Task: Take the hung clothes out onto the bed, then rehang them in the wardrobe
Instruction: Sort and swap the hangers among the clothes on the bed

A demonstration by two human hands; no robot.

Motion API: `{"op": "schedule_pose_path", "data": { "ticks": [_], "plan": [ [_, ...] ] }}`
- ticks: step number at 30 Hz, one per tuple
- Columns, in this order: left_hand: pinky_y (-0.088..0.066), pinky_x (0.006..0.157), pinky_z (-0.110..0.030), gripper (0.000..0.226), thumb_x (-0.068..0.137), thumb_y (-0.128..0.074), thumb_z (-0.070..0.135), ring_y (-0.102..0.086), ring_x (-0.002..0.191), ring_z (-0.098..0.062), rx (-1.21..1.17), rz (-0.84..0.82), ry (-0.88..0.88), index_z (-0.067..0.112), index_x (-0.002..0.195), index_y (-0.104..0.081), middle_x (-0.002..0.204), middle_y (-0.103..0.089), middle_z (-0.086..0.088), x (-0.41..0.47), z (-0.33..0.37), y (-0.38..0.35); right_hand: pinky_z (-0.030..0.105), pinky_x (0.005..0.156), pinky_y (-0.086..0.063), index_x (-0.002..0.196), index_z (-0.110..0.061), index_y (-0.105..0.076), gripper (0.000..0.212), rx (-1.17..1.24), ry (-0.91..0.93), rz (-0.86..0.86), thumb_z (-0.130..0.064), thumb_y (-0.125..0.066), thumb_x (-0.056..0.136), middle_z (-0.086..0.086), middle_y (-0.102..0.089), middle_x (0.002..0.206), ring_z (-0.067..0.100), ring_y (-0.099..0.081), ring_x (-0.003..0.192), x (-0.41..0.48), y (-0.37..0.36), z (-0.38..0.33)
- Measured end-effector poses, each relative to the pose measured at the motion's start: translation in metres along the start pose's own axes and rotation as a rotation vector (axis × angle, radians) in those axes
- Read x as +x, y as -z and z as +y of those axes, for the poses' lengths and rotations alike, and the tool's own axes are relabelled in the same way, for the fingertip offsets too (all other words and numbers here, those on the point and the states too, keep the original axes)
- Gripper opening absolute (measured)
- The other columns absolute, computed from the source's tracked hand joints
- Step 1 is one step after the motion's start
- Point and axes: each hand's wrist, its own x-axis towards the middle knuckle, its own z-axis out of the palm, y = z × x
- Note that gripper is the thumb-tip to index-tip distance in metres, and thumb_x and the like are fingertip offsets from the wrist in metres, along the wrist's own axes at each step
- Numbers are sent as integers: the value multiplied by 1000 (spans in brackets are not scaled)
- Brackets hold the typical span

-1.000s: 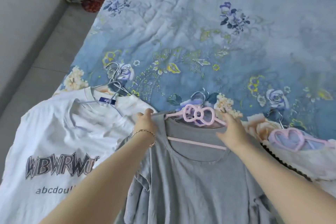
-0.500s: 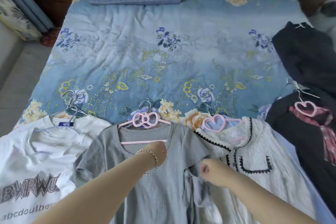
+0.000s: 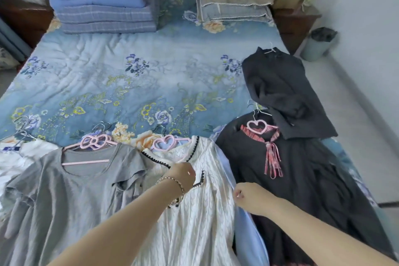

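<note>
White knit top (image 3: 194, 233) now gets both hands, moved off the grey T-shirt (image 3: 64, 201): right hand (image 3: 248, 197) pinches its side edge, left hand (image 3: 183, 174) hides its grip; laying-out continues.

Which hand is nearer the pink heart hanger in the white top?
Left. The left hand lies on the white top below that heart hanger; the right hand is farther, at the top's right edge.

T-shirt (image 3: 64, 201) lies at 7 o'clock on the bed (image 3: 129, 84), dress (image 3: 302, 179) at 4 o'clock. Quilts (image 3: 101, 0) sit at 11 o'clock, pillows (image 3: 235, 2) at 1 o'clock
</note>
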Motion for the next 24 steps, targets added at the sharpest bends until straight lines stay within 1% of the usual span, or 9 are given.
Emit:
{"op": "schedule_pose_path", "data": {
  "ticks": [2, 4, 7, 10, 13, 15, 18, 20, 24],
  "plan": [
    [-43, 83, -22, 29, 94, -39, 19, -56, 110, -25, 23, -5, 0, 16, 114, -60, 123, -58, -5, -6, 29, -22, 26, 70, -45, 93, -16, -59, 15, 14, -12, 16, -22, -45, 92, -5, -55, 87, 14, -53, 76, -20, 5, 37],
    [-44, 81, -24, 29, 94, -40, 19, -57, 109, -25, 6, -13, -6, 15, 115, -60, 122, -59, -6, -12, 56, -40, 27, 78, -47, 101, -17, -60, 18, 15, -27, 51, -23, -45, 93, -8, -54, 90, 14, -55, 84, -34, 12, 71],
    [-48, 83, -27, 30, 94, -40, 14, -60, 107, -27, -48, -27, -23, 10, 113, -62, 116, -63, -9, -15, 90, -61, 24, 74, -45, 90, -25, -53, 9, 21, -71, 100, -24, -44, 93, -10, -56, 90, 14, -55, 83, -47, 19, 112],
    [-51, 89, -33, 31, 94, -39, 11, -61, 106, -29, -59, -55, -37, 7, 113, -62, 115, -65, -12, -9, 115, -76, 24, 75, -45, 86, -26, -52, 13, 47, -144, 154, -20, -42, 91, -7, -59, 91, 15, -56, 82, -52, 22, 146],
    [-48, 90, -32, 28, 94, -40, 11, -60, 106, -26, -45, -30, -37, 10, 113, -61, 113, -64, -7, 3, 131, -87, 25, 77, -46, 88, -24, -56, 18, 65, -208, 205, -16, -40, 91, -6, -63, 99, 17, -60, 91, -43, 27, 177],
    [-48, 87, -31, 28, 93, -38, 8, -60, 99, -26, -35, -7, -24, 12, 110, -60, 111, -64, -6, 17, 139, -94, 25, 78, -46, 98, -22, -61, 23, 85, -248, 257, -15, -40, 91, -5, -64, 108, 18, -60, 97, -27, 33, 195],
    [-47, 79, -29, 25, 91, -37, 7, -56, 87, -25, -55, 36, 18, 20, 99, -57, 99, -59, -3, 45, 149, -103, 26, 82, -44, 112, -20, -61, 28, 103, -253, 305, -15, -42, 91, -2, -60, 117, 19, -57, 105, 13, 48, 217],
    [-46, 75, -27, 27, 92, -36, 8, -53, 82, -23, -91, 73, 52, 23, 102, -56, 98, -57, -1, 69, 156, -108, 28, 85, -45, 115, -18, -59, 29, 105, -230, 335, -14, -42, 92, 1, -58, 119, 20, -57, 105, 49, 62, 229],
    [-48, 77, -28, 32, 91, -36, 8, -57, 88, -24, -172, 150, 176, 22, 110, -57, 100, -59, -1, 120, 165, -122, 32, 86, -45, 122, -14, -54, 30, 34, -145, 392, -14, -44, 94, 4, -52, 124, 22, -57, 107, 131, 90, 242]
  ]
}}
